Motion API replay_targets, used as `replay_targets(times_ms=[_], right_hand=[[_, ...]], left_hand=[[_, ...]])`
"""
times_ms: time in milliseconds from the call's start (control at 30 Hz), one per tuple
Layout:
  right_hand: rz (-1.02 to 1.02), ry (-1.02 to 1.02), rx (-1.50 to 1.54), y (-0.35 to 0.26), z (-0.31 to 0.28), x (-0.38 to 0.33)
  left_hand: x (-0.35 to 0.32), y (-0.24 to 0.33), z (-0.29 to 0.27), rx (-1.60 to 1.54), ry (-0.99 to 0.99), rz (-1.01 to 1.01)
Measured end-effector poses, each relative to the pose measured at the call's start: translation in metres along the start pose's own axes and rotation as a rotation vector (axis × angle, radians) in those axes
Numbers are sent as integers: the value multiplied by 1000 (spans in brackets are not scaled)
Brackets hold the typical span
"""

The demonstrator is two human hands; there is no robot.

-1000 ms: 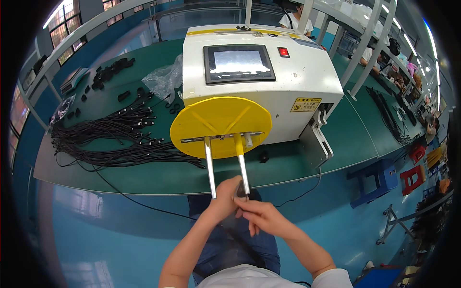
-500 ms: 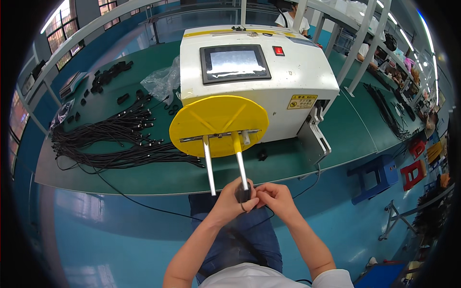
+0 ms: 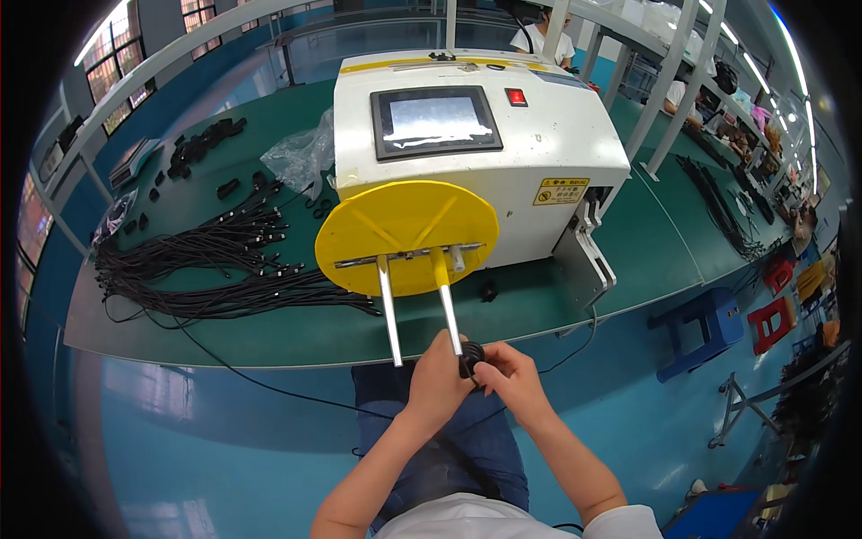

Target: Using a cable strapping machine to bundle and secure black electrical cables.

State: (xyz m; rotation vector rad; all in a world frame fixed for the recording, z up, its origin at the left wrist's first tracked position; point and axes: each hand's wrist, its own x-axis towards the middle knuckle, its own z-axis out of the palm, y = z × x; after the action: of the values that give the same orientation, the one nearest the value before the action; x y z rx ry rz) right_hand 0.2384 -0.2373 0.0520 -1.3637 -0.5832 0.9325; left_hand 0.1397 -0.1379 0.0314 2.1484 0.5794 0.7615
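Note:
A small black coil of cable (image 3: 470, 357) is held between my two hands, just below the tips of the machine's metal rods. My left hand (image 3: 435, 382) is closed around the coil's left side. At its right side, the fingers of my right hand (image 3: 516, 379) are bent and pinch the coil or a strand of it; the exact grip is partly hidden. Above them is the yellow disc (image 3: 409, 211) of a white winding machine (image 3: 557, 135), with two rods (image 3: 390, 314) sticking out toward me.
Bundled black cables (image 3: 206, 260) lie on the green table (image 3: 269, 341) to the left, with small black parts (image 3: 202, 144) and a clear plastic bag (image 3: 301, 157) behind. More black cables (image 3: 723, 211) lie at the right. A blue stool (image 3: 700, 328) stands on the floor. A co-worker (image 3: 543, 40) is behind the machine.
The coil has turned and now shows more between my hands. My left hand has rolled so that its back shows; my right fingers have shifted along the coil's right side.

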Motion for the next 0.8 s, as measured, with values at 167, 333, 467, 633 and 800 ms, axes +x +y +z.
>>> replay_targets(times_ms=[167,333,467,633,800], right_hand=[[-119,63,-45,5,-2,3],[85,-66,86,0,-14,5],[97,-71,140,-3,-19,2],[86,-109,177,-8,-18,1],[49,-86,185,-10,-21,3]], left_hand=[[3,6,-1,85,-47,41],[0,5,-8,-7,-108,-15],[7,6,-22,-52,-181,87],[14,10,-35,-628,-441,-316],[11,7,-28,-664,-370,-158]])
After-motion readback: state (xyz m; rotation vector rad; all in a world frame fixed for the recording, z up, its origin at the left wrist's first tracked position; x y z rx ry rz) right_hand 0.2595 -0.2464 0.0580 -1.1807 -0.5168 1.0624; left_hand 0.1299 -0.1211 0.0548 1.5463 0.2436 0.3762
